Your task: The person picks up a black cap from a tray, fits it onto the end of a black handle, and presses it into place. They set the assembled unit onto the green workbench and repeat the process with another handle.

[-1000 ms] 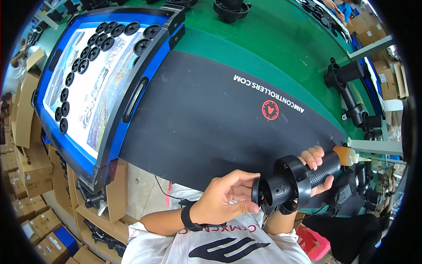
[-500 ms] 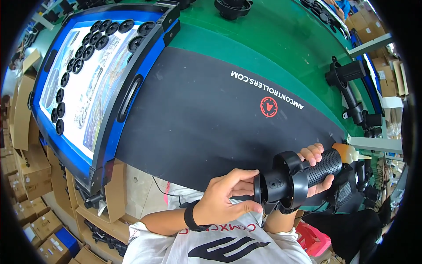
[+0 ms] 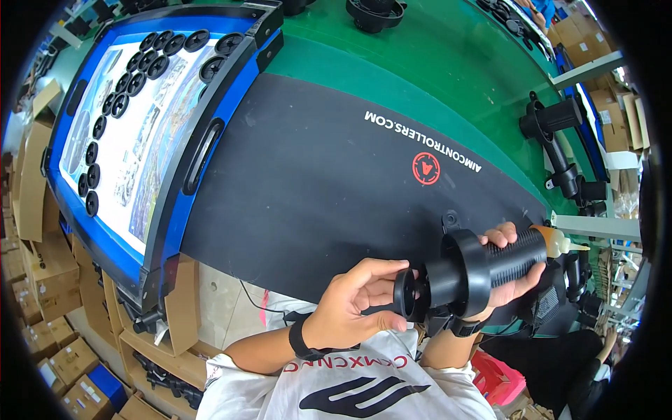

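Blue edges the tray (image 3: 234,112) at ten o'clock, with black discs (image 3: 158,66) lying on it. At five o'clock, the round cap (image 3: 402,288) should be light and stiff, best taken by its rim; the fingers of the left hand (image 3: 352,301) curl about halfway, thumb and forefinger holding it there. Just right, at four o'clock, the black tube (image 3: 474,269) is held above the near edge of the mat (image 3: 308,175); whether the cap touches it is hard to make out. It looks rigid, slick at the collar, surest at its ribbed grip (image 3: 511,257), where the fingers of the right hand (image 3: 518,285) wrap closely round. An amber bottle (image 3: 553,241) shows at three o'clock.
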A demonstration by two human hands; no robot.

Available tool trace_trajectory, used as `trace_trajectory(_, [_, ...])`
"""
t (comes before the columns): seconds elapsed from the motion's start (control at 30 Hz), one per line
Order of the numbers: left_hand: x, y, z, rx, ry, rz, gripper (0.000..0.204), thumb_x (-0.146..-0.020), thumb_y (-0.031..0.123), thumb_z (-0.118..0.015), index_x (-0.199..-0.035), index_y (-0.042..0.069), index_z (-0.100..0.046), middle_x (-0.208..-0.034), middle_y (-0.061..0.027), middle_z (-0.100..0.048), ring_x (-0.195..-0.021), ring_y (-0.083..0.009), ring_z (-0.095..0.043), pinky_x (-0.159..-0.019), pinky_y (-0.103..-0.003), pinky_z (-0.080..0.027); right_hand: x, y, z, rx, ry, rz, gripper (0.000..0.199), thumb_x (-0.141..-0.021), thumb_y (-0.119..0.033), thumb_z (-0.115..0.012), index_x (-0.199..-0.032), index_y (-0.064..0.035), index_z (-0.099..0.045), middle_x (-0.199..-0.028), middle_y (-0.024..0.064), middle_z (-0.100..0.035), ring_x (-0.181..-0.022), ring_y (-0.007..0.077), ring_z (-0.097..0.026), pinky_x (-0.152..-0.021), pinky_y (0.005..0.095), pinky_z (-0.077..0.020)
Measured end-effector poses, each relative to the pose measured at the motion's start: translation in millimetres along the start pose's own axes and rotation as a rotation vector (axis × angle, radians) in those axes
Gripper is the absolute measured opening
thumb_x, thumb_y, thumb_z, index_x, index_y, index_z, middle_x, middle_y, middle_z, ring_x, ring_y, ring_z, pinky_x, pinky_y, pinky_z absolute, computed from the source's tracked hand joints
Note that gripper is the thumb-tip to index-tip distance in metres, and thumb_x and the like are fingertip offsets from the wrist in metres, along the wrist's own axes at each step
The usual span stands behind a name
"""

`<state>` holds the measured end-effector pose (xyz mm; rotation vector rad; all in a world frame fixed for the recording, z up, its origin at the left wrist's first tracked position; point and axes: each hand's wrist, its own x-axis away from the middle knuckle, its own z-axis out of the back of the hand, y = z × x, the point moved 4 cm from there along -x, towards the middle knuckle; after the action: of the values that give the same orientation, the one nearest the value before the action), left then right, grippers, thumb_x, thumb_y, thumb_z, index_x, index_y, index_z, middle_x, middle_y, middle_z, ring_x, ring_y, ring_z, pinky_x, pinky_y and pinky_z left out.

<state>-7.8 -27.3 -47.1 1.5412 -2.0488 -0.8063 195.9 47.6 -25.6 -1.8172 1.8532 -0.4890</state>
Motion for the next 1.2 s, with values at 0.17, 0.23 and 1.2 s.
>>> trace_trajectory(0.17, [0, 0, 3, 0.010, -0.001, -0.061, 0.072, -0.072, 0.005, -0.078, -0.131, -0.001, -0.038, -0.131, -0.0216, -0.048, -0.116, -0.0293, -0.055, -0.100, -0.040, -0.044, -8, 12, -17, -0.108, 0.024, -0.086, 0.063, -0.085, -0.053, -0.055, -0.117, -0.0002, -0.043, -0.112, 0.0120, -0.047, -0.110, 0.0266, -0.050, -0.092, 0.0478, -0.0443])
trace_trajectory(0.23, [0, 2, 4, -0.069, 0.012, -0.090, 0.072, -0.071, 0.004, -0.078, -0.131, -0.001, -0.038, -0.133, -0.0225, -0.046, -0.117, -0.0295, -0.055, -0.100, -0.040, -0.045, -8, 13, -19, -0.040, 0.093, -0.102, 0.060, -0.086, -0.052, -0.054, -0.113, 0.0007, -0.046, -0.110, 0.0121, -0.049, -0.105, 0.0260, -0.052, -0.089, 0.0462, -0.0464])
trace_trajectory(1.2, [-4, 8, 0, -0.645, 0.164, -0.390, 0.069, -0.063, 0.011, -0.085, -0.120, -0.004, -0.050, -0.120, -0.0260, -0.055, -0.111, -0.0321, -0.058, -0.088, -0.037, -0.054, 6, 14, -18, 0.042, 0.111, 0.014, 0.055, -0.087, -0.048, -0.057, -0.111, 0.0001, -0.044, -0.102, 0.0119, -0.049, -0.098, 0.0240, -0.052, -0.092, 0.0441, -0.0454])
